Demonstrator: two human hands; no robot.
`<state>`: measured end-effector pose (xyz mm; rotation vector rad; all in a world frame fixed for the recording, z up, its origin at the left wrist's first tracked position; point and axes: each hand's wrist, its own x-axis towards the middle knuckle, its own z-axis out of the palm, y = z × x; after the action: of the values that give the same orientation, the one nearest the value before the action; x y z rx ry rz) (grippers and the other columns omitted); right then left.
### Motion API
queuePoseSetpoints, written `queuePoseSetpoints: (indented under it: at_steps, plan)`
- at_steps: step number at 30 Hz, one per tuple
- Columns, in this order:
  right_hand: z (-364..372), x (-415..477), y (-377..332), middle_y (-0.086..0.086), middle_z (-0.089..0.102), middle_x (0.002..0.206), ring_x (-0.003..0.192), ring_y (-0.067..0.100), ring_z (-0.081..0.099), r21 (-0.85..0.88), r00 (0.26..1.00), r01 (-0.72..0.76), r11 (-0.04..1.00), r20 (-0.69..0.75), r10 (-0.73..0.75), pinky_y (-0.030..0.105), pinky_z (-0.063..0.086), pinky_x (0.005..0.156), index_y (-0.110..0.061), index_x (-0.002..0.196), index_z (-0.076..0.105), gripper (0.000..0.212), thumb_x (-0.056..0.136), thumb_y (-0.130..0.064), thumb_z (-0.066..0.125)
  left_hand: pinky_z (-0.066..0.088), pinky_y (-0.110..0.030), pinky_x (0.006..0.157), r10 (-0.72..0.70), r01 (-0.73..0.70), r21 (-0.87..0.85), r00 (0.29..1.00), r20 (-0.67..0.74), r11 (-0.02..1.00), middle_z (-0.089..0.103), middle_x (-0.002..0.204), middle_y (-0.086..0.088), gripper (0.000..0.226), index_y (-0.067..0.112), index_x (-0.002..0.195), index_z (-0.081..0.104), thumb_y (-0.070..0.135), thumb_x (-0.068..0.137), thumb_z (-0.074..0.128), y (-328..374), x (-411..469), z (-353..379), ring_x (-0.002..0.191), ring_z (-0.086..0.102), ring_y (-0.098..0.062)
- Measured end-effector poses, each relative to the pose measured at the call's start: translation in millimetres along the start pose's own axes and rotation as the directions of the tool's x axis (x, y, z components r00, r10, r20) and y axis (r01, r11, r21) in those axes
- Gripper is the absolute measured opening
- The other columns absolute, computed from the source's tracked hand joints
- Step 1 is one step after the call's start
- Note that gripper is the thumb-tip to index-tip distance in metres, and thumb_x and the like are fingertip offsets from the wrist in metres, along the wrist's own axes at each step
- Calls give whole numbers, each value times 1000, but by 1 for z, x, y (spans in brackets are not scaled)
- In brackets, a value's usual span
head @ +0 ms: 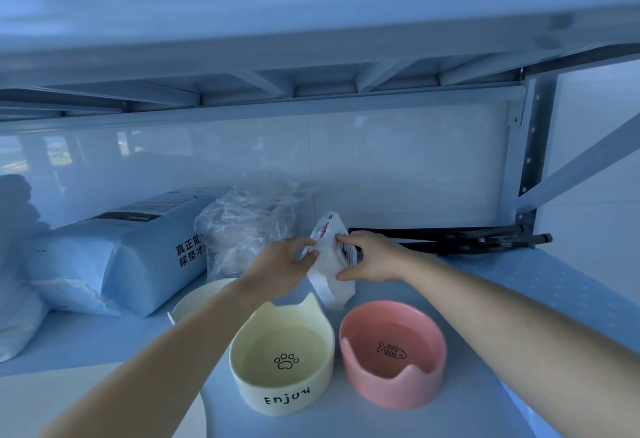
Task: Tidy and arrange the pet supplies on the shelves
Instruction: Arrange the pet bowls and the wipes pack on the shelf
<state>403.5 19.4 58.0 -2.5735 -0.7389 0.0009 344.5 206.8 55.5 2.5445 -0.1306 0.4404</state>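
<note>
A small white packet (pixel 331 264) with a printed label stands upright on the blue shelf (pixel 519 285). My left hand (pixel 280 269) grips its left edge and my right hand (pixel 372 259) holds its right side, thumb under and fingers on top. In front of the packet sit a cream cat-eared bowl (pixel 282 356) marked "Enjoy" with a paw print and a pink cat-eared bowl (pixel 393 354) with a fishbone drawing. Another cream bowl (pixel 194 299) is partly hidden behind my left forearm.
A large blue pack of pet pads (pixel 138 250) lies at the left, with a crumpled clear plastic bag (pixel 246 226) beside it. A flat black folded frame (pixel 450 238) lies along the back right. The shelf above (pixel 311 67) hangs low overhead, and a metal upright (pixel 530 147) stands at the right.
</note>
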Motion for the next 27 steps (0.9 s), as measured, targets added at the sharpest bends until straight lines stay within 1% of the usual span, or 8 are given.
queuePoseSetpoints:
  at_steps: [4,8,10,14,17,18,23,27]
  plan:
    - [9,2,-3,-4,40,146,91,17,53,4,1000,-5,1000,12,5,18,38,70,-38,146,22,80,81,-37,68,33,-6,78,219,-230,90,969,117,969,51,121,16,53,43,126,51,13,82,57,-2,-2,-14,101,52,-3]
    - [12,4,-8,-1,53,127,75,15,51,-28,999,-23,999,30,24,18,36,52,-29,147,23,78,83,-38,67,29,4,77,273,-302,196,948,161,933,52,127,9,67,28,123,60,-13,70,47,-12,2,-15,112,50,-8]
    - [12,4,-9,-1,54,122,78,14,54,-41,999,-18,999,39,20,16,38,56,-25,144,31,72,83,-39,66,31,5,75,255,-277,198,958,129,940,52,127,7,61,25,120,62,-12,73,51,-16,3,-13,107,52,-8]
    - [13,3,-10,-2,49,139,117,20,52,-72,999,-2,997,42,5,21,43,86,-22,140,40,72,79,-46,68,41,-7,76,224,-252,207,963,151,945,56,117,7,48,23,114,66,6,69,72,-19,1,-2,89,56,-7]
    - [17,2,-9,-2,46,142,118,21,52,-100,998,15,995,61,-9,-2,33,53,-20,140,41,71,79,-41,71,35,-4,70,169,-203,220,972,165,954,61,111,5,47,22,110,67,2,68,66,-23,-1,10,89,54,-5]
    - [17,2,-8,-2,45,143,118,21,52,-99,998,20,995,58,-14,-1,33,46,-19,140,40,71,79,-39,71,34,-1,67,155,-187,209,975,160,960,61,109,6,48,23,110,67,1,68,65,-25,-1,12,88,54,-4]
    - [19,0,-7,-4,43,144,124,17,47,-103,999,32,994,18,-30,18,38,79,-18,139,42,74,76,-40,74,32,-7,79,154,-194,212,969,193,958,60,120,6,50,26,119,62,6,73,67,-30,0,10,109,54,-9]
    - [23,0,-10,-1,55,121,106,18,55,-133,999,32,991,3,-32,19,40,71,-14,134,49,73,73,-46,75,34,-7,83,178,-220,198,962,208,955,59,124,6,49,23,123,59,8,77,68,-34,-3,10,108,56,-10]
